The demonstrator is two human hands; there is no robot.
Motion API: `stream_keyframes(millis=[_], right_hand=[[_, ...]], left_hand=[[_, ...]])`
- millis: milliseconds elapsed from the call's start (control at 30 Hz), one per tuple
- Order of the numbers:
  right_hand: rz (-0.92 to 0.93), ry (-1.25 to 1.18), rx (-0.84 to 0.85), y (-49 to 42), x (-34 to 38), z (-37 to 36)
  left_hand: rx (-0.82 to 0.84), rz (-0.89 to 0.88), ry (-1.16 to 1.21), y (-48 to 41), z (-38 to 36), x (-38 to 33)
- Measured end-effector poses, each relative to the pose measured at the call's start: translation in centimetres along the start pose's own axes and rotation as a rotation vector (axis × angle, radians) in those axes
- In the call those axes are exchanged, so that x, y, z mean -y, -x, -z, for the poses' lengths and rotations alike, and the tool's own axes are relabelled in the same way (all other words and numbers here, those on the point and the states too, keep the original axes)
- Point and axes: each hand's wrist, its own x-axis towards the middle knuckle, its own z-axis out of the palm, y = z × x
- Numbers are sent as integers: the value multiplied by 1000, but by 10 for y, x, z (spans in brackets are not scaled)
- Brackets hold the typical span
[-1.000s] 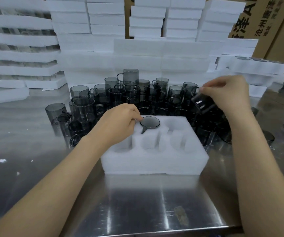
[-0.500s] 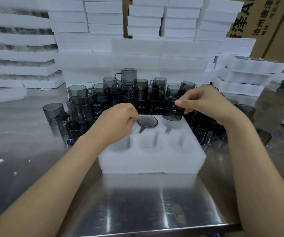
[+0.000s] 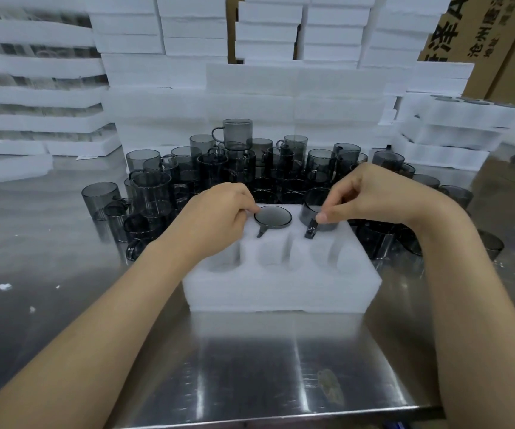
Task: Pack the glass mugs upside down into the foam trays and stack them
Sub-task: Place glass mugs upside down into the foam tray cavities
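A white foam tray (image 3: pixel 281 286) sits on the steel counter (image 3: pixel 281 382), with 3 round pockets along its near row. In the middle pocket of the far row a seated mug (image 3: pixel 273 216) stands upside down, its dark flat base up and its handle pointing toward the person. The left hand (image 3: pixel 219 221) lies curled over the far-left pocket with a fingertip touching the left edge of that mug's base; whatever is under the palm is hidden, so I cannot tell whether the hand grips anything. The right hand (image 3: pixel 373 202) pinches a second mug (image 3: pixel 312 205) between thumb and curled fingers. This mug is inverted and tilted, partly down in the far-right pocket, with its handle toward the person. Just behind the tray and on both sides of it, loose mugs (image 3: pixel 234 168) of smoky grey glass crowd the counter, mostly upright, with 1 standing on top of the others. Behind them rise foam stacks (image 3: pixel 250 88) of white slabs and trays. To the right sit packed trays (image 3: pixel 466 114), stacked, with dark mug bases showing in the top one. Cardboard boxes (image 3: pixel 497 41) with printed characters fill the upper right corner.
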Motion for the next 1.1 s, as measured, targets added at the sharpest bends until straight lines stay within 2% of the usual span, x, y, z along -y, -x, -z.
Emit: stream_keyframes(millis=[100, 167, 367, 500, 567, 633, 733, 800, 967, 1100], right_hand=[[49, -71, -170, -3, -4, 0], [67, -26, -273, -6, -8, 1], [-49, 148, -157, -12, -13, -3], [-110, 101, -56, -10, -12, 1], [-127, 113, -25, -10, -12, 0], [-139, 153, -3, -12, -9, -4], [-139, 212, 26, -16, -7, -12], [-142, 202, 25, -18, -6, -13], [-140, 220, 72, -17, -7, -9], [-144, 217, 11, -18, -7, -10]], left_hand=[[-1, -7, -10, 0, 0, 0], [-3, -11, -14, 0, 0, 0], [-11, -8, -14, 0, -1, 0], [-41, -27, -48, 0, -3, 1], [-124, -28, -106, 0, -1, 0], [-287, 27, -139, 1, 6, 0], [-550, 184, -180, 3, 21, 8], [-612, 326, -289, 5, 28, 18], [-430, 626, -375, 11, 30, 30], [-273, 721, -414, 10, 28, 33]])
